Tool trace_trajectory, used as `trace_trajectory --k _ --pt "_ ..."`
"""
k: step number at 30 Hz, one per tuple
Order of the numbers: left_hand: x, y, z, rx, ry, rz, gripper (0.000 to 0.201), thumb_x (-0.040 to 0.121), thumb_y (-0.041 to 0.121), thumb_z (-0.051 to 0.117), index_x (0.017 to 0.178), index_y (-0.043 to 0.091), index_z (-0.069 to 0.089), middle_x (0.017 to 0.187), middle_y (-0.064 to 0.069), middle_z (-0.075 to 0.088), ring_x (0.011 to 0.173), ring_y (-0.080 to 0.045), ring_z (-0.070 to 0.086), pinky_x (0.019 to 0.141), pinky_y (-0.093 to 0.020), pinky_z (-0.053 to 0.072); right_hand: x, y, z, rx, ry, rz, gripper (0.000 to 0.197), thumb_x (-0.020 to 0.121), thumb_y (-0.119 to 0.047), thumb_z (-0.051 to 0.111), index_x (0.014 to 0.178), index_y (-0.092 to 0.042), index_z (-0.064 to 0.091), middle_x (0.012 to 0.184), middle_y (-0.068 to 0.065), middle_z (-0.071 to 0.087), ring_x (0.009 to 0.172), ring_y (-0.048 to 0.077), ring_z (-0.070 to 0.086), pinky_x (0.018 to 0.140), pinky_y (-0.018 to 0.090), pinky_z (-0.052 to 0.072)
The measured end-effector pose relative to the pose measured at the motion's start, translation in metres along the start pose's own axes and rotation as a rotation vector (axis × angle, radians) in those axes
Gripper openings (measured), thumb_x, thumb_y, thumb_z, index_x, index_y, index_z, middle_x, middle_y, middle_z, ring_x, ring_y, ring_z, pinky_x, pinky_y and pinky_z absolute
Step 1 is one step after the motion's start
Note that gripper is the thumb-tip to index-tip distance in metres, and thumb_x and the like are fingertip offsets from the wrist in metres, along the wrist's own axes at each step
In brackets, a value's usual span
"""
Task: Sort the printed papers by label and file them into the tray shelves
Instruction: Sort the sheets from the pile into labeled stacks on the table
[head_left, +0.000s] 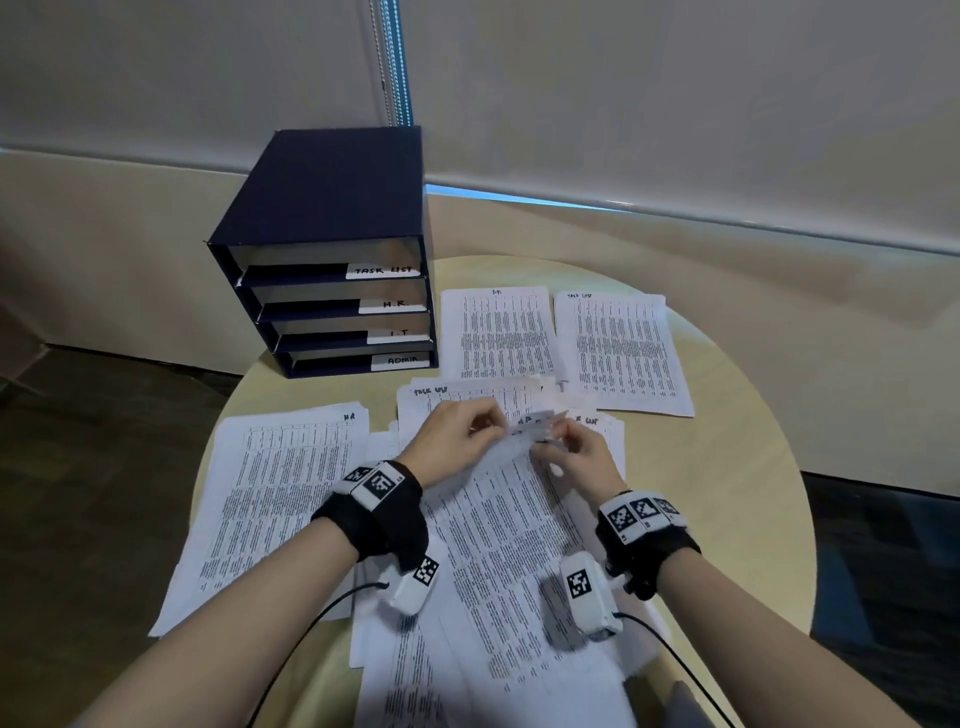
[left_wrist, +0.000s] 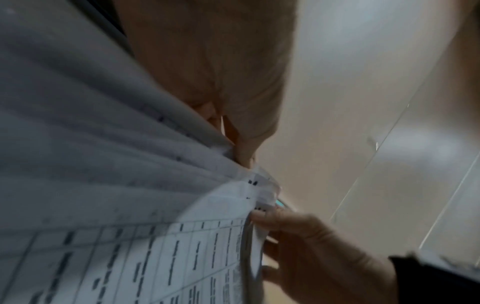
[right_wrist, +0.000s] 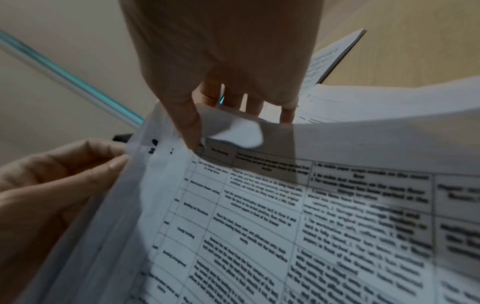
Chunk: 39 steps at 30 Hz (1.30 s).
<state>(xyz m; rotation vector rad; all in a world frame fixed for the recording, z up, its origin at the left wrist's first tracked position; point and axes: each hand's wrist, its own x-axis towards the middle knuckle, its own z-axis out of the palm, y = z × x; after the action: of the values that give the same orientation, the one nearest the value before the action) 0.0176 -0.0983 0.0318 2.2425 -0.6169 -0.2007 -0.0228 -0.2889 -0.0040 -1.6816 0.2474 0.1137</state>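
Blur smears the table print on every sheet in the head view, so only handwritten labels read. At frame centre the left hand (head_left: 457, 436) and right hand (head_left: 576, 457) each pinch the far edge of a lifted printed sheet (head_left: 498, 525); its label is hidden between the fingers. The dark tray shelf unit (head_left: 332, 249), upper left on the round surface (head_left: 727, 467), carries tabs reading TASK LIST, H.R., I.T and ADMIN from top to bottom. Right of it lie an I.T. pile (head_left: 501, 332) and a TASK LIST pile (head_left: 626, 353); an HR pile (head_left: 275, 499) lies at left.

In the left wrist view the paper covers the left hand's fingertips, and the sheet's corner marks stay unreadable.

In the right wrist view the right thumb (right_wrist: 189, 123) presses the sheet's top edge, with blurred dark handwriting beside it.
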Motion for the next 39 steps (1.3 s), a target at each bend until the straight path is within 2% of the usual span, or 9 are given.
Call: trace_trajectory --k 6,10,16,20,25,29,32,36,39 --pt "0.006 0.025 -0.06 0.238 -0.006 -0.064 0.038 0.086 0.046 0.065 0.111 0.024 0.047 0.089 0.002 0.064 0.071 -0.013 0.06 0.062 -0.027 0.046 0.002 -0.049 -0.032 0.038 0.27 -0.172 0.019 0.084 -0.007 0.064 0.074 -0.015 0.05 0.075 -0.001 0.056 0.069 0.009 0.055 0.07 0.025 0.041" --pt "0.003 0.028 -0.086 -0.337 0.181 -0.139 0.028 0.085 0.018 0.071 0.109 0.009 0.059 0.1 -0.001 0.071 0.093 -0.021 0.068 0.081 -0.038 0.056 -0.005 -0.086 -0.049 0.225 0.454 -0.335 0.022 0.083 -0.004 0.061 0.08 -0.02 0.047 0.072 0.0 0.054 0.065 0.013 0.05 0.064 0.03 0.041" --pt "-0.006 0.073 -0.051 -0.515 0.672 0.006 0.021 0.101 0.012 0.045 0.121 0.015 0.046 0.113 0.011 0.058 0.098 0.004 0.059 0.087 -0.016 0.051 -0.032 -0.126 -0.026 0.623 0.402 -0.449 0.041 0.073 -0.004 0.064 0.102 -0.025 0.044 0.083 0.007 0.059 0.081 0.022 0.057 0.081 0.039 0.045" --pt "-0.019 0.071 -0.004 -0.407 0.713 -0.019 0.025 0.103 0.008 0.033 0.128 0.013 0.029 0.108 0.017 0.045 0.087 0.023 0.049 0.077 -0.004 0.044 -0.039 -0.105 -0.004 0.432 0.393 -0.461 0.039 0.08 0.002 0.061 0.105 -0.024 0.049 0.077 -0.001 0.051 0.073 0.006 0.053 0.074 0.018 0.044" --pt "-0.018 0.035 0.023 -0.483 0.657 -0.185 0.023 0.101 0.016 0.04 0.121 0.02 0.029 0.111 -0.002 0.059 0.085 -0.007 0.059 0.079 -0.04 0.055 -0.021 -0.059 0.005 0.239 0.347 -0.261 0.029 0.083 0.003 0.061 0.098 -0.021 0.054 0.1 0.002 0.06 0.091 0.013 0.057 0.079 0.027 0.049" --pt "-0.008 0.013 0.032 -0.576 0.571 -0.42 0.058 0.1 0.022 0.047 0.148 0.021 0.015 0.138 0.006 0.043 0.12 -0.016 0.048 0.105 -0.031 0.036 0.005 -0.049 -0.005 0.174 0.282 -0.094 0.015 0.079 -0.003 0.06 0.082 -0.018 0.059 0.085 0.011 0.062 0.081 0.025 0.054 0.076 0.04 0.046" --pt "-0.001 -0.004 0.04 -0.635 0.533 -0.584 0.072 0.097 0.03 0.052 0.153 0.024 0.007 0.156 -0.003 0.025 0.141 -0.026 0.029 0.116 -0.042 0.023 0.015 -0.044 -0.015 0.308 0.188 0.03 0.039 0.067 -0.012 0.071 0.105 -0.013 0.059 0.099 0.008 0.065 0.098 0.028 0.057 0.087 0.046 0.045" --pt "0.006 -0.029 0.053 -0.8 0.506 -0.606 0.091 0.073 0.051 0.062 0.151 0.035 0.018 0.153 0.001 0.034 0.139 -0.025 0.034 0.115 -0.052 0.027 0.024 -0.033 -0.023 0.409 0.082 0.204 0.048 0.061 -0.021 0.078 0.106 -0.011 0.061 0.11 0.015 0.063 0.112 0.036 0.053 0.097 0.057 0.039" --pt "0.01 -0.047 0.062 -0.753 0.51 -0.613 0.072 0.073 0.049 0.067 0.138 0.034 0.041 0.132 0.011 0.056 0.124 -0.019 0.051 0.11 -0.049 0.036 0.031 -0.029 -0.02 0.4 0.064 0.215 0.048 0.054 -0.024 0.083 0.097 -0.011 0.067 0.109 0.017 0.066 0.111 0.038 0.054 0.094 0.06 0.04"
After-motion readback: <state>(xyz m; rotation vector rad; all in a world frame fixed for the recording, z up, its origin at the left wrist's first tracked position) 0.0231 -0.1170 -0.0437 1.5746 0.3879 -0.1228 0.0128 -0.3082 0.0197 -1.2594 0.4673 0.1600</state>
